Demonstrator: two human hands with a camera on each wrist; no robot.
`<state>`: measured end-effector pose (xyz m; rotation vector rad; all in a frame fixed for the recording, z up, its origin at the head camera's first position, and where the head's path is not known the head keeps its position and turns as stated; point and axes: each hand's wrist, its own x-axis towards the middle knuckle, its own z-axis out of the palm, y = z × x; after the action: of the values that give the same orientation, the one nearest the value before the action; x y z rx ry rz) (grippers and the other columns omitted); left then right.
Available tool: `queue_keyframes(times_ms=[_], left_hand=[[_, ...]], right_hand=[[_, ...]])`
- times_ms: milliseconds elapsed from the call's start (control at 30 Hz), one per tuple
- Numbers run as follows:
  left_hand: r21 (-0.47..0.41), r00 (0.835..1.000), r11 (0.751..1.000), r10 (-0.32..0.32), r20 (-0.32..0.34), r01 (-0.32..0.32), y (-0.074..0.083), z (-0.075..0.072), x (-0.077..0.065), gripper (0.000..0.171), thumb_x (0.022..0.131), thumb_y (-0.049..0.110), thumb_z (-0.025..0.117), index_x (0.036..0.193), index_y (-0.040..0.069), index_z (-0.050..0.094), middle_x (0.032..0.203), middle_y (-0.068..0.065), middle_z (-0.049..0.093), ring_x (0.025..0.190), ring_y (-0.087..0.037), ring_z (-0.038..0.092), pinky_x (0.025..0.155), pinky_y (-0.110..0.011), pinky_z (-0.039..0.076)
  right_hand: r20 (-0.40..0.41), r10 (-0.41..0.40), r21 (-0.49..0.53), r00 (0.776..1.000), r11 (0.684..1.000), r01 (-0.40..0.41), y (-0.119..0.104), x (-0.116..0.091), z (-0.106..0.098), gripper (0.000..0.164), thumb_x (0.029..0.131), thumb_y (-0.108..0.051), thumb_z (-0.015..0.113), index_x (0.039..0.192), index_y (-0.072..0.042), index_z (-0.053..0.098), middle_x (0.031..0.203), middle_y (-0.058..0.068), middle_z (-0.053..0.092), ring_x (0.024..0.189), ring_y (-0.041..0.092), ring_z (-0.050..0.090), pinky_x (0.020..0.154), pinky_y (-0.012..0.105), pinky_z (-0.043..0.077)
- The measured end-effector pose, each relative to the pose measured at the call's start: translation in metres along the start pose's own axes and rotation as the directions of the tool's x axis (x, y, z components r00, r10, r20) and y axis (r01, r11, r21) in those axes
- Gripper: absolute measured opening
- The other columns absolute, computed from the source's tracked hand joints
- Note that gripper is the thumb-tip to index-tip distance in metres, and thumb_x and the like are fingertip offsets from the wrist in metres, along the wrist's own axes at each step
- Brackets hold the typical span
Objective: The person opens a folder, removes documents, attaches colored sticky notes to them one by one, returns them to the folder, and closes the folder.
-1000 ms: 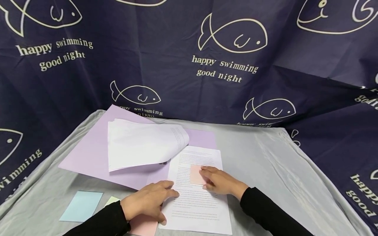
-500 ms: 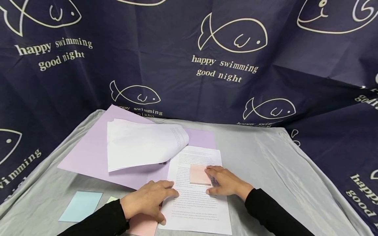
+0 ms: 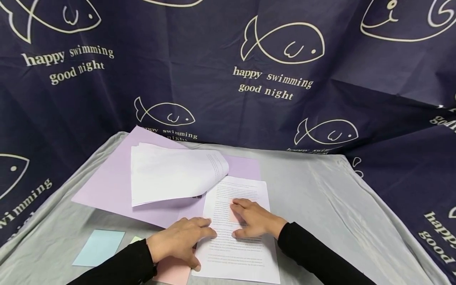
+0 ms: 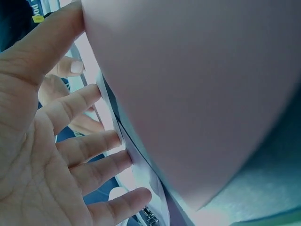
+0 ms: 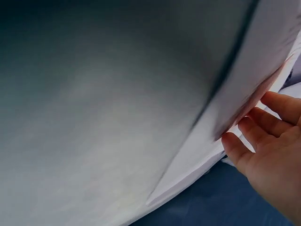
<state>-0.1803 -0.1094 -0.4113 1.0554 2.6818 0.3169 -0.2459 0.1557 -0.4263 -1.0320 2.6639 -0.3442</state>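
A printed page lies flat on the right side of an open purple folder. My left hand rests along the page's left edge, fingers spread; the left wrist view shows its straight fingers holding nothing. On the upper middle of the page is a pink sticky note, mostly hidden under my right hand. That hand's extended fingers touch the note, which shows edge-on as a pink strip in the right wrist view.
Turned-back white sheets bulge over the folder's left cover. A blue sticky pad, a partly hidden green one and a pink one lie front left. Grey cloth covers the table; a dark fish-print curtain hangs behind.
My right hand first slid right, uncovering most of the pink note, then came back left over it. The left hand and the page have stayed in place.
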Motion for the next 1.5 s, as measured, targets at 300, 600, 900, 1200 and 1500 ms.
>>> queue_keyframes(times_ms=[300, 600, 900, 1200, 1500], left_hand=[[0.026, 1.000, 1.000, 0.010, -0.009, -0.010, 0.003, 0.000, 0.002, 0.081, 0.056, 0.045, 0.096, 0.129, 0.027, 0.067, 0.143, -0.014, 0.059, 0.130, -0.028, 0.057, 0.087, -0.043, 0.052], [0.030, 0.999, 0.999, 0.023, -0.022, -0.023, 0.004, 0.002, 0.000, 0.080, 0.057, 0.046, 0.095, 0.130, 0.027, 0.067, 0.142, -0.013, 0.059, 0.129, -0.025, 0.057, 0.084, -0.039, 0.050], [0.019, 0.998, 1.000, 0.020, -0.052, -0.019, 0.001, 0.003, -0.003, 0.082, 0.056, 0.047, 0.095, 0.131, 0.027, 0.067, 0.142, -0.015, 0.059, 0.129, -0.027, 0.057, 0.083, -0.038, 0.047], [0.026, 0.998, 0.999, 0.033, -0.060, -0.031, -0.001, 0.004, -0.005, 0.082, 0.057, 0.047, 0.095, 0.131, 0.027, 0.067, 0.142, -0.014, 0.059, 0.129, -0.026, 0.057, 0.083, -0.038, 0.047], [0.009, 0.999, 1.000, 0.024, -0.046, -0.024, 0.000, 0.003, -0.004, 0.082, 0.056, 0.046, 0.095, 0.131, 0.027, 0.067, 0.143, -0.015, 0.059, 0.130, -0.027, 0.057, 0.084, -0.039, 0.047]], right_hand=[[0.017, -0.013, 0.022, 1.000, 1.000, 0.013, 0.000, 0.003, 0.001, 0.084, 0.085, -0.043, 0.074, 0.150, 0.001, 0.046, 0.161, 0.017, 0.038, 0.150, 0.036, 0.036, 0.120, 0.054, 0.033], [-0.011, 0.007, 0.036, 1.000, 0.999, -0.007, 0.014, -0.013, -0.001, 0.080, 0.086, -0.043, 0.073, 0.147, 0.003, 0.049, 0.160, 0.018, 0.041, 0.147, 0.038, 0.040, 0.117, 0.056, 0.036], [-0.062, 0.056, 0.054, 0.996, 0.997, -0.053, 0.035, -0.036, -0.007, 0.080, 0.084, -0.041, 0.074, 0.145, 0.005, 0.050, 0.156, 0.019, 0.046, 0.144, 0.042, 0.042, 0.114, 0.059, 0.037], [-0.065, 0.061, 0.037, 0.996, 0.998, -0.059, 0.040, -0.042, -0.009, 0.078, 0.084, -0.039, 0.076, 0.144, 0.005, 0.053, 0.154, 0.020, 0.048, 0.142, 0.042, 0.044, 0.113, 0.058, 0.039], [-0.085, 0.038, 0.025, 0.996, 0.999, -0.036, 0.041, -0.049, -0.017, 0.081, 0.083, -0.042, 0.077, 0.146, 0.003, 0.051, 0.156, 0.025, 0.042, 0.142, 0.048, 0.041, 0.109, 0.067, 0.037]])
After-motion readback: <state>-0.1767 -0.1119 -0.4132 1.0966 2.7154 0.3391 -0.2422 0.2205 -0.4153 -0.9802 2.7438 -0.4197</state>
